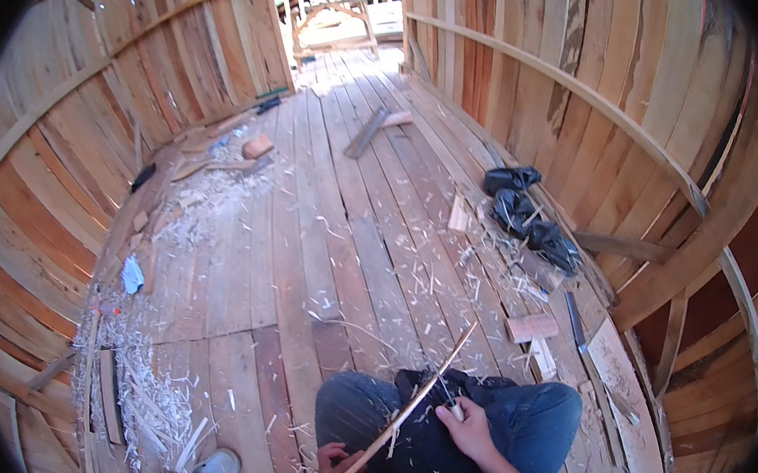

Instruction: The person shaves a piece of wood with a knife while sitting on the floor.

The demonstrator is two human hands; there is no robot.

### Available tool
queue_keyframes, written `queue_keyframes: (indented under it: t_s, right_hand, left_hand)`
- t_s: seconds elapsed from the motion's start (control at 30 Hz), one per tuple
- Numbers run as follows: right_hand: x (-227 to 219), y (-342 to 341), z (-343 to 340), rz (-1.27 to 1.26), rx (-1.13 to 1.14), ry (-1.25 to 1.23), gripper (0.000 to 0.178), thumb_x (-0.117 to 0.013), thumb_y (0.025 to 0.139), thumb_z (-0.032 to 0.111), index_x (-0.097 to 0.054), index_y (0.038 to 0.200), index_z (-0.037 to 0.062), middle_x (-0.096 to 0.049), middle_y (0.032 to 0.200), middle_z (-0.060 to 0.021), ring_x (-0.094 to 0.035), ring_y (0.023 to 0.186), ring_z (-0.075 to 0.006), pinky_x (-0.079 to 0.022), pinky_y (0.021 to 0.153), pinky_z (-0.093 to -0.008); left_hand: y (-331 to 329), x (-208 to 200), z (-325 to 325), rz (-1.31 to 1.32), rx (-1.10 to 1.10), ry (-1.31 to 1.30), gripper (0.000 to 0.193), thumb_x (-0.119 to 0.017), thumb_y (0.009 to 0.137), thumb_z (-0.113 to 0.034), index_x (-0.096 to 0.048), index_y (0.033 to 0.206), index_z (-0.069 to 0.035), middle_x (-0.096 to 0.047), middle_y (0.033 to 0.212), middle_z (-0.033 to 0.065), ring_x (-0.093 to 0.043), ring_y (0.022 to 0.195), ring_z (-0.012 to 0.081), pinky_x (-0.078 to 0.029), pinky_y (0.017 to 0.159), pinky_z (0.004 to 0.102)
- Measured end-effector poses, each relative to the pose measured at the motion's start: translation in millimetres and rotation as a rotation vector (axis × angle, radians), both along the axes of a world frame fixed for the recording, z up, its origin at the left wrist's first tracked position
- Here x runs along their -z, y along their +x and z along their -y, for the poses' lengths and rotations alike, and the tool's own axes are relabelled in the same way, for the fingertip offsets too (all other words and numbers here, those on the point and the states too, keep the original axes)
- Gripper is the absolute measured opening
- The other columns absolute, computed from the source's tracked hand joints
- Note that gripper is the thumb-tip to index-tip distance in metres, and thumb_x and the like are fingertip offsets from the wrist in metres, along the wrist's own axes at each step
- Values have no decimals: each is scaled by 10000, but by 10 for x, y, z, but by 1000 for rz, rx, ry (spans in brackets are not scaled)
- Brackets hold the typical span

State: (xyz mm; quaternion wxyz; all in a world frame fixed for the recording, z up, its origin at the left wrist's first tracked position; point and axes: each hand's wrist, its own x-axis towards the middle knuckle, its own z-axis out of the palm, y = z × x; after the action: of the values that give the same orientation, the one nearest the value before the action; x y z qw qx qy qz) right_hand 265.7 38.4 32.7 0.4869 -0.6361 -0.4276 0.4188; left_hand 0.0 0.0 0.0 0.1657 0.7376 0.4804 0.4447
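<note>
Plank floor [236, 278]: pale shavings [157, 397], black bags [551, 244], reddish wood block [531, 328], grey clogs [216, 468].

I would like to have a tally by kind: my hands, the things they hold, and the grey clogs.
Left hand and right hand: 2
Held stick: 1
Held knife: 1
Grey clogs: 2, one partly outside the picture
Total: 6

To my right lie crumpled black plastic bags [514, 212] near the brown plank wall [607, 103]; to my left, rounded pale-grey clogs [216, 470] and, farther ahead, a light-blue crumpled scrap [132, 275].
</note>
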Motion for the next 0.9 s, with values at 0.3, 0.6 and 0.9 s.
queue_keyframes:
  t_s: [0.3,0.6,0.9]
  right_hand:
    - [-285,-449,-370,-283,41,-127,197,-696,821,153,-536,746,65,-454,519,21,-384,361,-65,-261,324,-226]
    - [-334,-761,-406,-476,255,-5,161,-619,812,32,-483,727,48,-477,526,-25,-421,348,-104,-310,311,-247]
    - [-340,-963,-424,-459,268,62,162,-629,815,46,-491,732,59,-495,535,-23,-439,353,-109,-335,316,-244]
  left_hand:
    - [-40,90,77,355,5,-140,259,-681,744,-37,-683,1002,-59,-536,931,119,-534,892,306,-441,834,420]
    - [-344,-802,-86,-260,87,43,165,-637,747,-152,-712,892,-132,-592,748,145,-573,752,335,-456,625,432]
    - [-578,-831,-87,-468,44,-85,201,-594,740,-220,-714,896,-179,-609,662,144,-582,622,343,-450,621,464]
